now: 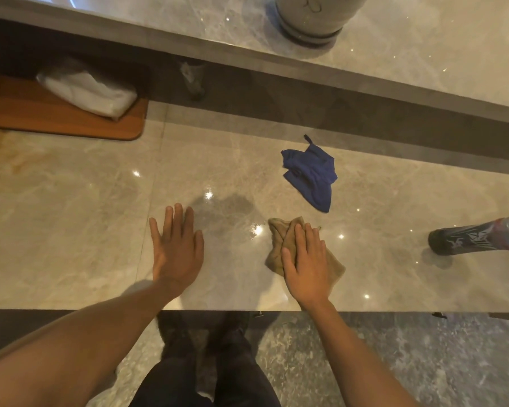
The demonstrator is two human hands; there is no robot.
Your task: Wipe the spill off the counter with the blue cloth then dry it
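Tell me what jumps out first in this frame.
The blue cloth lies crumpled and untouched on the counter, beyond the right hand, which presses flat on a tan cloth near the front edge. The left hand rests flat on bare marble, with a dull damp-looking patch between the two hands. A dark bottle lies on its side at far right.

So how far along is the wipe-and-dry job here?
Wiping looks finished: the blue cloth lies crumpled, untouched. Drying is in hand: the right hand presses a tan cloth flat on the counter. Left: a dull damp patch beside the left hand.
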